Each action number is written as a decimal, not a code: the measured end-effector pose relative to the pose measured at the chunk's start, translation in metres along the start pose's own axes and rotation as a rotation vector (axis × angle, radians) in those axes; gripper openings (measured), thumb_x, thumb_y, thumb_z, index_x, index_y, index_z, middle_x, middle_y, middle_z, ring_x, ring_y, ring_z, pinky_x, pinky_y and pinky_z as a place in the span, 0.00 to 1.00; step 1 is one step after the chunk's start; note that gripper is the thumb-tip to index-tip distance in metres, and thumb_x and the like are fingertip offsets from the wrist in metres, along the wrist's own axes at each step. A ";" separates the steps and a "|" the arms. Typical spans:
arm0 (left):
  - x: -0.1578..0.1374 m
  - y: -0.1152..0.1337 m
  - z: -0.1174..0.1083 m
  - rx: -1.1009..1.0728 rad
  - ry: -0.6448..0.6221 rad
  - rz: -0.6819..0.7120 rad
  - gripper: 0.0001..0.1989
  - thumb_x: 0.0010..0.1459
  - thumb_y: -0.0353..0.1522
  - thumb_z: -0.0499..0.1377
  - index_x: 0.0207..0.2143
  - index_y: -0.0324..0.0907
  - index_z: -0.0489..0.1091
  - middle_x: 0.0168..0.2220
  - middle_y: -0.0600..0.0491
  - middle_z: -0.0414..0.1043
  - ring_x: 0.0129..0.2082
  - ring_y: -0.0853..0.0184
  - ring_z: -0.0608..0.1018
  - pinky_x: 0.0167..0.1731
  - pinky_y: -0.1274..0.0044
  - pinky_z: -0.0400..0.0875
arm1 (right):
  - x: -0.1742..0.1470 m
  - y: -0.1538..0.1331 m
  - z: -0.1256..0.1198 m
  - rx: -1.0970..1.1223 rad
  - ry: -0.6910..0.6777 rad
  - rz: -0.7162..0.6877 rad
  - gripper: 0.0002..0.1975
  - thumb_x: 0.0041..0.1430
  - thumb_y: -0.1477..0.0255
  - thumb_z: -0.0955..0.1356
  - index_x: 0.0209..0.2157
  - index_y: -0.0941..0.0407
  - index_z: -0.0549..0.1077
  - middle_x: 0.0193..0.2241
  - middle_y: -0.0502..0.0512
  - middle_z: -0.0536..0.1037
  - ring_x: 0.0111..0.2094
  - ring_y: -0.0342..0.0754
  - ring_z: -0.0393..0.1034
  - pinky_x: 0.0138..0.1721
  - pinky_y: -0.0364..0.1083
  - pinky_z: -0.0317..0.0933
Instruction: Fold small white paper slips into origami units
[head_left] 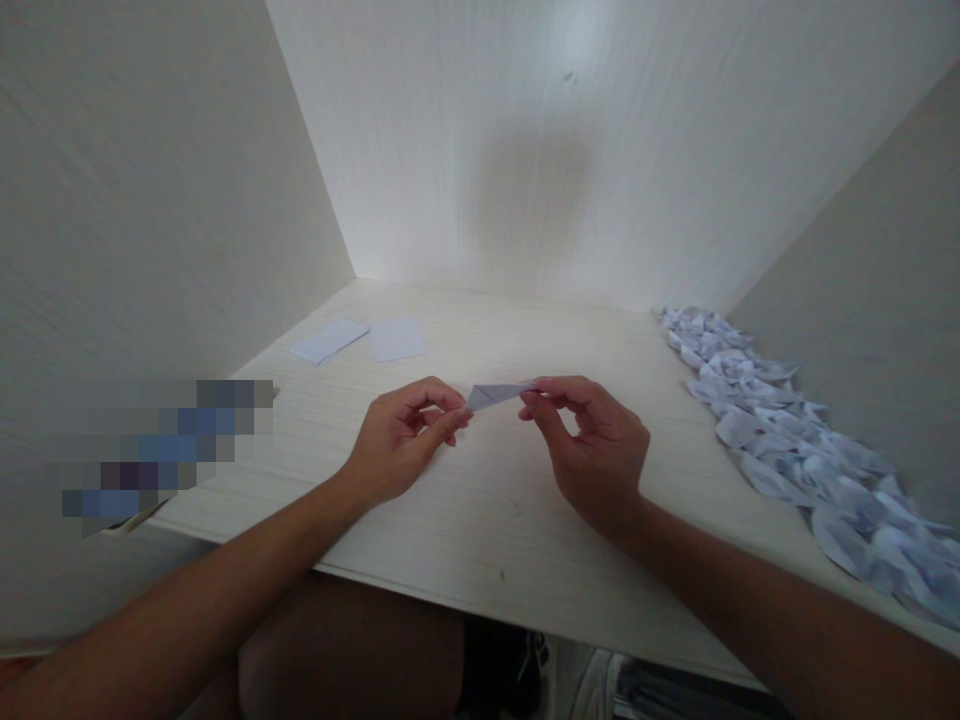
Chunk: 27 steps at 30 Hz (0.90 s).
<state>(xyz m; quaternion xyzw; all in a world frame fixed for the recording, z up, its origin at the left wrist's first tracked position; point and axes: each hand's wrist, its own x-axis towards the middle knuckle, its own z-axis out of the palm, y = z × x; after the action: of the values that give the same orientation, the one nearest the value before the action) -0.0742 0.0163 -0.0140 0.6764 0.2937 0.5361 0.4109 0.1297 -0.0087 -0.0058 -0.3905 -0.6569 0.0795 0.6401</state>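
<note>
Paper triangle (495, 396), pale grey, folded, held above white wood-grain table (480, 570); ends pinched between fingertips of left hand (401, 435) and right hand (600, 450). Folding step seemingly in hand; even pinch called for in next move.

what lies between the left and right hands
In the head view, a slim folded piece of paper spans the gap, pinched by the left hand at one end and the right hand at the other.

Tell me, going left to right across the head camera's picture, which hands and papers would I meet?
Leftmost white paper → left hand → folded paper piece → right hand → long pile of folded papers.
</note>
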 end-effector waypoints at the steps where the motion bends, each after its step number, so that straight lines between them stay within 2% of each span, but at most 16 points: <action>1: 0.000 0.000 0.000 0.001 -0.001 0.003 0.04 0.60 0.30 0.67 0.32 0.40 0.76 0.30 0.53 0.75 0.25 0.74 0.75 0.25 0.82 0.74 | 0.000 0.000 0.000 -0.011 0.004 0.007 0.07 0.61 0.76 0.74 0.39 0.51 0.79 0.32 0.46 0.83 0.28 0.42 0.80 0.34 0.45 0.74; 9: 0.000 0.000 0.000 0.012 -0.003 0.004 0.04 0.59 0.30 0.67 0.31 0.40 0.76 0.31 0.53 0.75 0.26 0.74 0.75 0.24 0.82 0.74 | 0.000 0.004 0.001 0.013 0.010 0.122 0.06 0.60 0.73 0.75 0.39 0.51 0.80 0.31 0.48 0.83 0.30 0.46 0.79 0.36 0.49 0.75; 20: 0.000 0.001 0.000 0.036 0.011 0.014 0.06 0.60 0.32 0.66 0.31 0.40 0.76 0.31 0.51 0.75 0.27 0.72 0.75 0.23 0.81 0.75 | -0.001 0.011 0.002 0.094 -0.025 0.155 0.04 0.60 0.73 0.74 0.37 0.52 0.78 0.33 0.50 0.80 0.32 0.45 0.76 0.37 0.49 0.73; 27: 0.000 0.000 0.000 0.065 0.030 0.014 0.06 0.60 0.32 0.66 0.31 0.41 0.75 0.30 0.52 0.75 0.27 0.72 0.75 0.23 0.81 0.74 | 0.003 0.006 0.001 0.055 -0.035 0.114 0.02 0.61 0.73 0.74 0.36 0.52 0.80 0.33 0.50 0.82 0.31 0.45 0.77 0.35 0.49 0.74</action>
<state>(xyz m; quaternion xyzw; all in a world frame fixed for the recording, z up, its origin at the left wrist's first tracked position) -0.0741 0.0166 -0.0139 0.6833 0.3124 0.5391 0.3807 0.1319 -0.0022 -0.0074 -0.4082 -0.6424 0.1406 0.6333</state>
